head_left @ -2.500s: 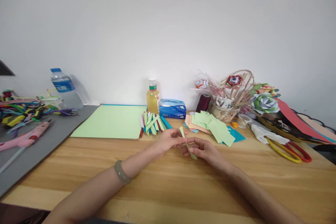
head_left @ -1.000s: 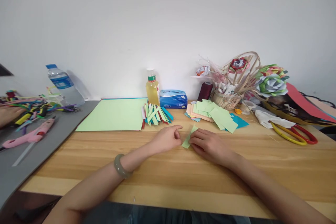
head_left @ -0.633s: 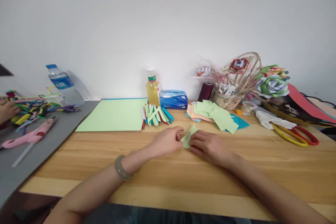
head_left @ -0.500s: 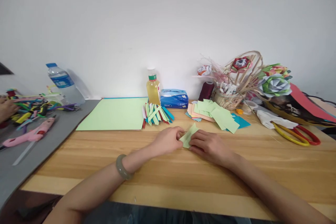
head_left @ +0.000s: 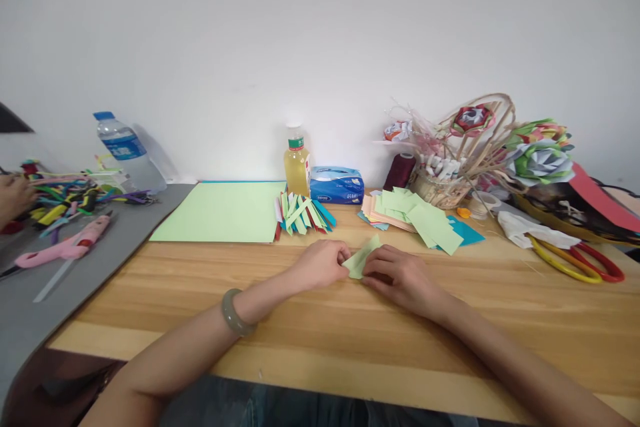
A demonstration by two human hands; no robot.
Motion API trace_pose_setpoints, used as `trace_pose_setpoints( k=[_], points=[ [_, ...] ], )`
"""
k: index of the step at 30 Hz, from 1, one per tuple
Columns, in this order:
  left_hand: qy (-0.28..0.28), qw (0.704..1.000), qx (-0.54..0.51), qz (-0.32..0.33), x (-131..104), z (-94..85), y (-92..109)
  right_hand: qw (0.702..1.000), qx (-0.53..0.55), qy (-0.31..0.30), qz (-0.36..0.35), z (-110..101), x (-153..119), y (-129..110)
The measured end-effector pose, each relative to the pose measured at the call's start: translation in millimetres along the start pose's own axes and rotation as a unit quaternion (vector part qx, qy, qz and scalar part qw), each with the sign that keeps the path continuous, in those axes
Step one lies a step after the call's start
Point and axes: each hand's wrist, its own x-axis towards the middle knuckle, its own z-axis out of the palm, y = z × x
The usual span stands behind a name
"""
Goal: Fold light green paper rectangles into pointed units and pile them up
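Observation:
A small piece of light green paper (head_left: 361,259), partly folded, stands between my two hands just above the wooden table (head_left: 200,310). My left hand (head_left: 325,263) pinches its left corner, fingers curled inward. On the paper's right side, my right hand (head_left: 400,278) has its thumb and fingers closed on the edge. Beyond the hands, a pile of folded paper strips (head_left: 303,215) lies left of centre. Loose green paper squares (head_left: 423,213) are heaped to the right over peach and blue ones.
At the back stand a yellow drink bottle (head_left: 297,167), a tissue pack (head_left: 337,185) and a jar of paper flowers (head_left: 440,187). Scissors (head_left: 567,260) lie far right, large green sheets (head_left: 220,212) left. A pink glue gun (head_left: 65,247) and another person's hand (head_left: 15,195) are far left.
The view has shifted slightly, so the background things sit a little further right. Both hands keep hold of the green paper, with barely any change in their grip.

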Motion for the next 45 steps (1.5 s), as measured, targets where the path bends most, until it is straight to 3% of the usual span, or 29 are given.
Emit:
trace_pose_setpoints(
  k=[14, 25, 32, 39, 45],
  points=[
    [-0.017, 0.999, 0.035, 0.011, -1.6, -4.4, 0.8, 0.991, 0.080, 0.009, 0.107, 2.9, 7.0, -5.5],
    [-0.012, 0.998, 0.061, 0.012, -5.0, -7.1, 8.8, 0.982, 0.023, -0.006, 0.185, 8.3, 17.3, -16.5],
    [-0.018, 0.998, 0.059, -0.001, -5.3, -5.2, 7.7, 0.986, 0.046, 0.012, 0.159, 14.5, 16.2, -14.0],
    [-0.011, 0.998, 0.066, -0.002, -5.3, -4.9, 7.0, 0.979, 0.063, 0.000, 0.193, 13.5, 16.5, -14.5],
    [-0.019, 0.997, 0.071, -0.016, -4.7, -5.0, 8.7, 0.982, 0.063, 0.016, 0.177, 13.4, 15.8, -13.3]
  ],
)
